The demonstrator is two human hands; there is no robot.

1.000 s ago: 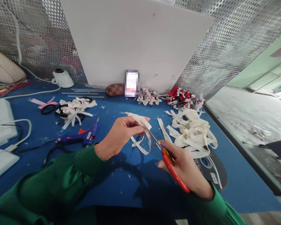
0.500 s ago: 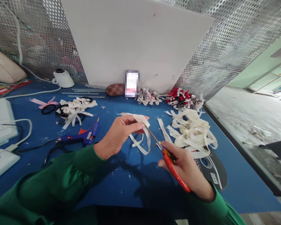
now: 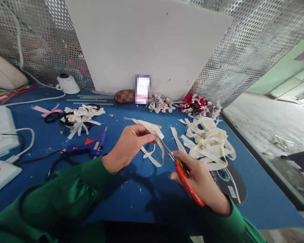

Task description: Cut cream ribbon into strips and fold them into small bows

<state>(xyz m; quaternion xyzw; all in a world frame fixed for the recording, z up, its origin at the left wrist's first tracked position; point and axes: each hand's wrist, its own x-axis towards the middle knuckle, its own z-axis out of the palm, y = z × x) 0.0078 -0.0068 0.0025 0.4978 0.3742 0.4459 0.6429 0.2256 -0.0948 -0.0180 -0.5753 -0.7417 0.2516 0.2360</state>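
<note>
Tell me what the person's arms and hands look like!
Both arms wear long green sleeves. The left sleeve looks loose and wrinkled, with folds above a smooth cuff; the right sleeve is green too. The left hand and right hand are bare, with no gloves, and I see no watch.

From here the phone (image 3: 142, 89) is only blurred blocks. One loop of the scissors (image 3: 189, 187) seems mostly hidden by the right hand (image 3: 201, 177); heaped ribbon (image 3: 205, 138) covers part of the black spool (image 3: 239, 182). The white power strip (image 3: 1, 118) runs off at left.
</note>
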